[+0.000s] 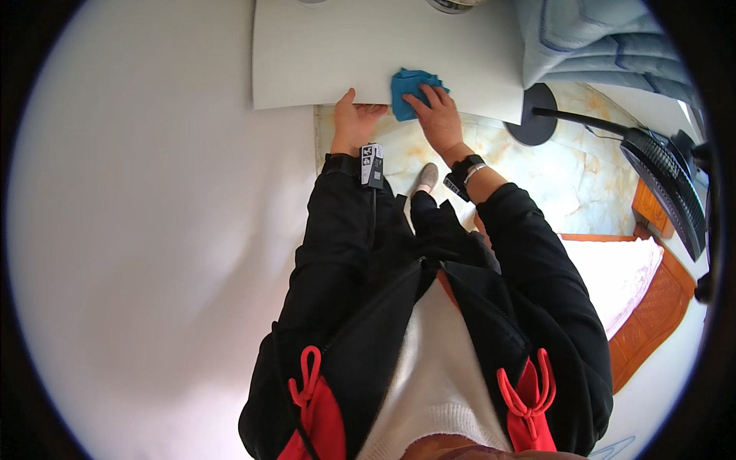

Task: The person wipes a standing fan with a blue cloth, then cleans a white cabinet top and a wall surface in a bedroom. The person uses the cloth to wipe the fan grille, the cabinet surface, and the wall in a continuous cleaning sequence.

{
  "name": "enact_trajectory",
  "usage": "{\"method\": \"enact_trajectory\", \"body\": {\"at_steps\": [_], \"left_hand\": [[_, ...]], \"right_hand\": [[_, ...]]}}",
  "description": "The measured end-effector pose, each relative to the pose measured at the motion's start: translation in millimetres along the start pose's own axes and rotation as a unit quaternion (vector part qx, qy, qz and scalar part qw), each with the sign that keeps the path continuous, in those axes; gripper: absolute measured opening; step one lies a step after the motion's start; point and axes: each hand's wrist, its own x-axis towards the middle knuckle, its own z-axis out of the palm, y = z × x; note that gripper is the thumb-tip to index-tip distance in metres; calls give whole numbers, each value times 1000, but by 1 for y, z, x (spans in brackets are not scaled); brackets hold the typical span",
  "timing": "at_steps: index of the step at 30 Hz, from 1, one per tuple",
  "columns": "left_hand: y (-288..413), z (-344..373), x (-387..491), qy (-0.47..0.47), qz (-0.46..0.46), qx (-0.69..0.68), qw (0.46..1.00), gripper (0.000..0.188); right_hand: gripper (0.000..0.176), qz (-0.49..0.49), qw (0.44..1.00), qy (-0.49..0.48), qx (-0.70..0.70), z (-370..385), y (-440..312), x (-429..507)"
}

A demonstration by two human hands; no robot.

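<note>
A crumpled blue cloth point(406, 96) lies over the front edge of the white tabletop point(322, 57), partly hanging below it. My right hand point(440, 118) holds the cloth from above, fingers bent and pressed on it. Left of the cloth, my left hand point(353, 123) is at the same edge, palm turned up. Its thumb stands apart and overlaps the white surface, while the fingers reach along the edge towards the cloth. Whether those fingertips touch the underside is hard to tell.
A plain wall point(172, 201) borders the left side. Pale blue curtain fabric point(609, 52) hangs at the tabletop's right end. Below it are a black fan base point(532, 129) and fan head point(661, 190). Farther back, a wooden bed frame point(655, 322) stands on the marbled floor point(552, 178).
</note>
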Motion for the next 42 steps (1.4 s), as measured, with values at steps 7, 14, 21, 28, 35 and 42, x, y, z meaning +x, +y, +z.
{"method": "enact_trajectory", "body": {"at_steps": [7,14,21,28,35,42], "left_hand": [[47,-28,-52,37,72,-50,995,62],[69,-12,-124,104,222,-25,969,53],[44,10,-153,158,277,52,946,40],[-20,-18,-129,162,236,231,930,30],[-121,0,-127,142,165,234,948,29],[-140,-17,-81,85,79,237,965,26]], "right_hand": [[48,-97,992,-15,74,-2,-78,51],[47,-149,980,8,134,-50,-120,79],[40,-174,968,-3,180,-86,-135,85],[35,-171,972,-6,160,-74,-106,41],[45,-120,981,-3,153,-83,-13,-60],[53,3,994,-42,98,-89,71,-118]]}}
